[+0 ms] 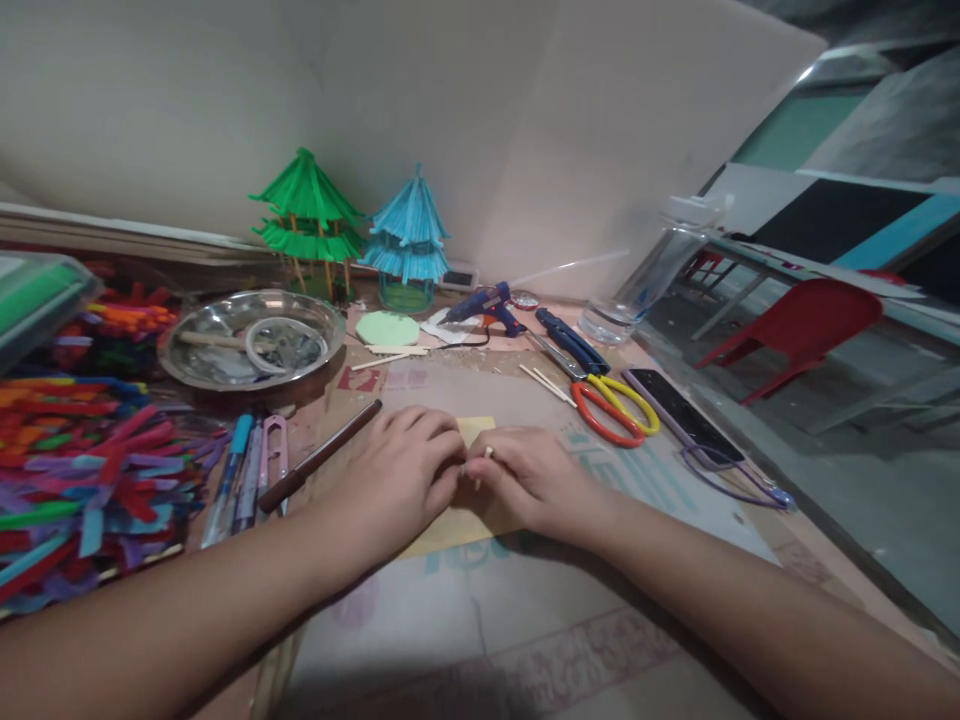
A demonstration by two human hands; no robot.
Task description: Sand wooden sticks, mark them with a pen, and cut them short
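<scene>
My right hand (536,475) is closed, with a short pale wooden stick (489,453) poking up between its thumb and forefinger. Close beside it, my left hand (416,460) has its fingers curled, and its thumb and fingertips meet the right hand's fingers. Whatever the left fingers pinch is hidden. Beneath both hands lies a sheet of yellow paper (439,538) on the printed board (390,630). A dark brown marker (322,455) rests just left of my left hand.
Behind stand a green model pagoda (307,225) and a blue one (411,240), near a glue gun (487,308). Scissors (607,405), pliers (571,342), loose sticks (547,383) and a phone (682,415) lie right. At left are a metal plate (180,345) and colourful pipe cleaners (90,480).
</scene>
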